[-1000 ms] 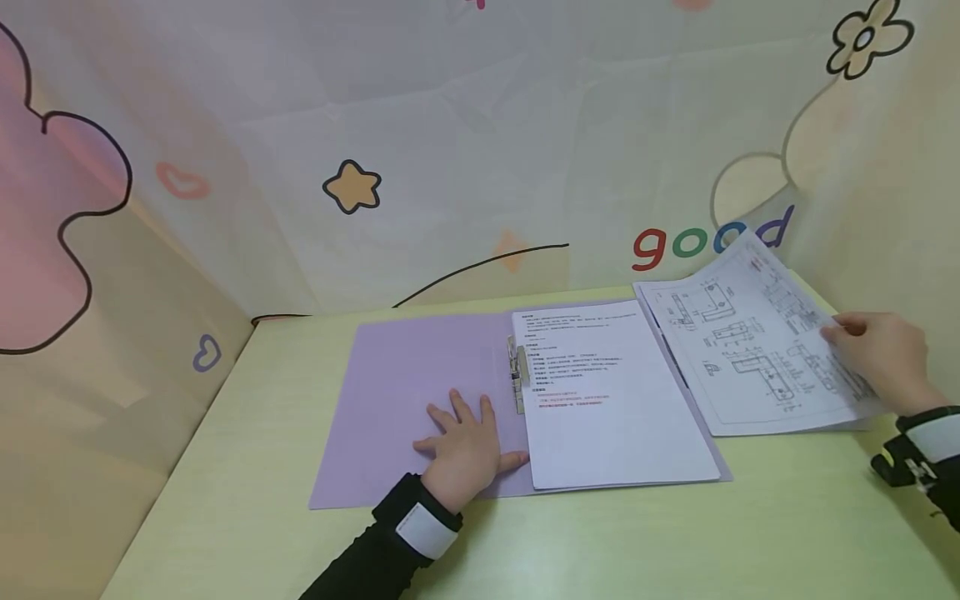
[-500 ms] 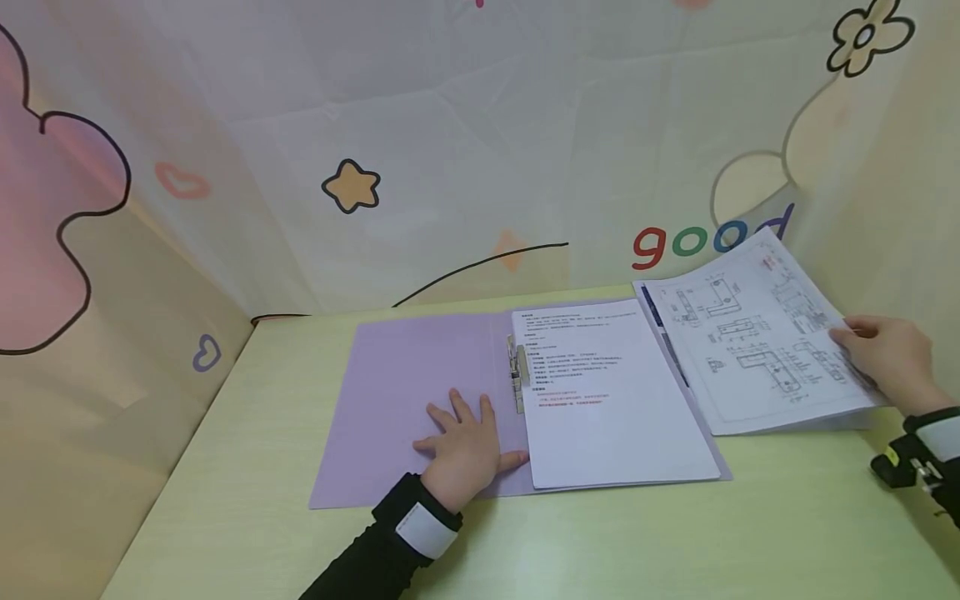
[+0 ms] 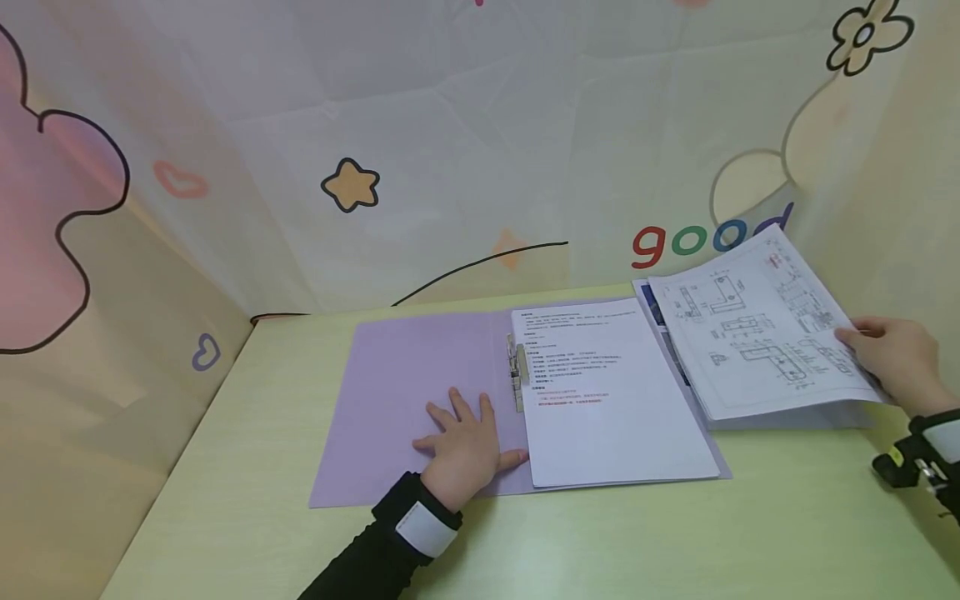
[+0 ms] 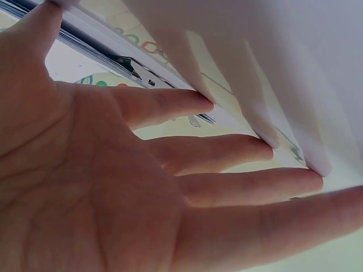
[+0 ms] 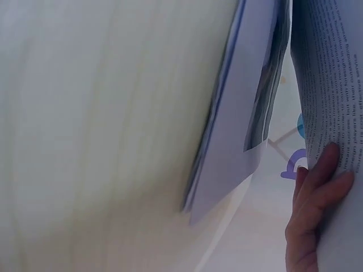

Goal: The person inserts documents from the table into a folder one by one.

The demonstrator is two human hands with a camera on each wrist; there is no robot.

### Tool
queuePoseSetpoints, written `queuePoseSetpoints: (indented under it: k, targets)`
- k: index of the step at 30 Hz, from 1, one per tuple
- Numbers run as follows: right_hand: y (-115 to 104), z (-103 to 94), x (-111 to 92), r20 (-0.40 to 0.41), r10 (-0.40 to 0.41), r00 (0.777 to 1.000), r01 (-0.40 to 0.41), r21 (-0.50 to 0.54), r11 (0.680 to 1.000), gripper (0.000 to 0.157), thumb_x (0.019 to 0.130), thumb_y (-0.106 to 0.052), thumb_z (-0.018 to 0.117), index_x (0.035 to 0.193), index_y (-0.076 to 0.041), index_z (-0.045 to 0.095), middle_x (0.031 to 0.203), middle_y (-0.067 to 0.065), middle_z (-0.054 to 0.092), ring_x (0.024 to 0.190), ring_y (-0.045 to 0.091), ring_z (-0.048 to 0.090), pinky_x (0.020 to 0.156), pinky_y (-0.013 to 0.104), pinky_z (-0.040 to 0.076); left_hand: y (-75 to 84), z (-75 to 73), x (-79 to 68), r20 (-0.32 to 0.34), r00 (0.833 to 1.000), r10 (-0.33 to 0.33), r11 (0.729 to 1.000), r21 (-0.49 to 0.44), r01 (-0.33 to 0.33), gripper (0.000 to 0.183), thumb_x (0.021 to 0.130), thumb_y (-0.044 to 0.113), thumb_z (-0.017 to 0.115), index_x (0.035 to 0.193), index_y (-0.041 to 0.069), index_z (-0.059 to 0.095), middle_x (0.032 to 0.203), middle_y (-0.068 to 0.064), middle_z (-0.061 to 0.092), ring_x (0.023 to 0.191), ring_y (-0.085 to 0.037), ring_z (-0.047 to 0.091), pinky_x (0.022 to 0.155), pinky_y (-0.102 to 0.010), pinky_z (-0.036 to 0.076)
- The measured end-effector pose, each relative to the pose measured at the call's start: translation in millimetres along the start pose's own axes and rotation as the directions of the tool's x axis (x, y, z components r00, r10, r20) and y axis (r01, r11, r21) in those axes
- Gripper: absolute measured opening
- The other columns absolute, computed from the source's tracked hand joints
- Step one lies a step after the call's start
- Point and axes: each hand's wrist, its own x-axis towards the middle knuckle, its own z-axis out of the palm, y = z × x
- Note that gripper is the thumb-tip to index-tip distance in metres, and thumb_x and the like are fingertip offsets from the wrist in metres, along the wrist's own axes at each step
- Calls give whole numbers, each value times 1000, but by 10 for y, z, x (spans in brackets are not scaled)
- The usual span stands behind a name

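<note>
The table (image 3: 247, 467) presents a pale yellow-green, faintly grained top. Directly upon it, about the centre and extending toward twelve o'clock, a purple folder (image 3: 420, 358) lies opened flat, its covers spread to nine and three o'clock. At two o'clock from the table's centre, near the folder's edge, rests a pile of papers (image 3: 806, 417); any overlap between the two cannot be determined.

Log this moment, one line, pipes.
left hand: fingers spread on open purple folder | right hand: holding drawing sheet by its raised right edge, papers beneath | text page: on folder
</note>
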Motion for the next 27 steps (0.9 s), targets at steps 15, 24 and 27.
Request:
queuePoseSetpoints:
  k: [15, 24, 27]
  targets:
    - [-140, -22, -119, 69, -20, 997, 15, 71, 997, 65, 98, -34, 47, 133, 19, 35, 120, 37, 43, 67, 21, 56, 53, 31, 50, -4, 2, 18, 14, 1000, -6, 1000, -17, 6, 103, 71, 78, 54, 148, 12, 35, 147, -31, 26, 127, -59, 28, 76, -70, 41]
    - [-232, 14, -173, 82, -41, 996, 36, 57, 998, 63, 97, -34, 48, 129, 19, 40, 119, 37, 45, 68, 18, 54, 54, 30, 47, -2, 13, 13, 5, 1000, -6, 1000, -18, 6, 103, 71, 78, 54, 147, 12, 36, 147, -32, 27, 126, -59, 29, 75, -70, 41]
    - [-265, 46, -190, 81, -58, 995, 54, 46, 997, 61, 97, -34, 48, 128, 18, 41, 118, 37, 46, 70, 20, 54, 54, 30, 46, -2, 11, 8, -2, 1000, -7, 1000, -13, 7, 103, 70, 78, 54, 147, 13, 36, 147, -31, 27, 126, -59, 29, 75, -70, 41]
